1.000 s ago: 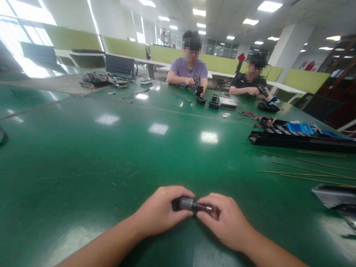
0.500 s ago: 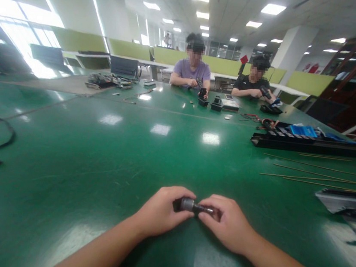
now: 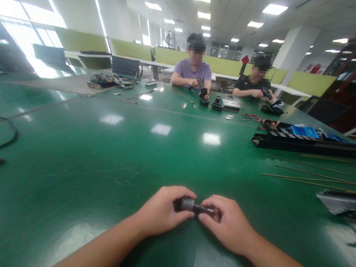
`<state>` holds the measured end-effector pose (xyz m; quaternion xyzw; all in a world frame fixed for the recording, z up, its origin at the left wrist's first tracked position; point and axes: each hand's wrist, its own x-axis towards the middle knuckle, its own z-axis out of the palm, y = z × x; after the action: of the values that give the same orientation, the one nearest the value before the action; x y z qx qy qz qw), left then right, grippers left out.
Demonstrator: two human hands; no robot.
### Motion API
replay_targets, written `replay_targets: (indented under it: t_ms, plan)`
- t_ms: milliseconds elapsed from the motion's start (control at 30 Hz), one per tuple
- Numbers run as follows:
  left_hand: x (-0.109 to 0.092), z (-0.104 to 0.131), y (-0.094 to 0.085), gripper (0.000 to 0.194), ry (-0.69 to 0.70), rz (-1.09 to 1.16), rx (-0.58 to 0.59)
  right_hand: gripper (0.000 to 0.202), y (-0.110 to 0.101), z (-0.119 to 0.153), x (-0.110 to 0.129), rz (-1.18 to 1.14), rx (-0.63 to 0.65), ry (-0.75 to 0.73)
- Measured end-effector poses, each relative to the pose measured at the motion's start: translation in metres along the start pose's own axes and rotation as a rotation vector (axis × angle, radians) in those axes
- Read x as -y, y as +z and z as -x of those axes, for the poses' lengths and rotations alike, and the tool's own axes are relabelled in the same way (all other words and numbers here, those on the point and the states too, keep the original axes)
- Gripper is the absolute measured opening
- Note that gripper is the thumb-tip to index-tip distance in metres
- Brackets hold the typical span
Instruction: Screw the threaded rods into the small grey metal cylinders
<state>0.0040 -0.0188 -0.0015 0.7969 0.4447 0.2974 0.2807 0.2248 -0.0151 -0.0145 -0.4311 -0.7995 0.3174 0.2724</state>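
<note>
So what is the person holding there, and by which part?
A small dark metal cylinder, held level over the green table: the left hand grips its thicker grey end, the right hand its thinner dark end.

A small dark metal cylinder lies level, pinched between fingers.

The left hand and the right hand meet low on the table, a small cylindrical part between them. To the right lie thin rods — behind them a long tray. Far left lies a cable.
</note>
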Motion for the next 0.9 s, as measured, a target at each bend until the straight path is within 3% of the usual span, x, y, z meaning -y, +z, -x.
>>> replay_targets:
  t_ms: [900]
  plan:
    - [0.0022,0.0015,-0.0011,0.027,0.0,0.019,0.013,0.013,-0.0009,-0.001,0.0001,-0.019,-0.019,0.006]
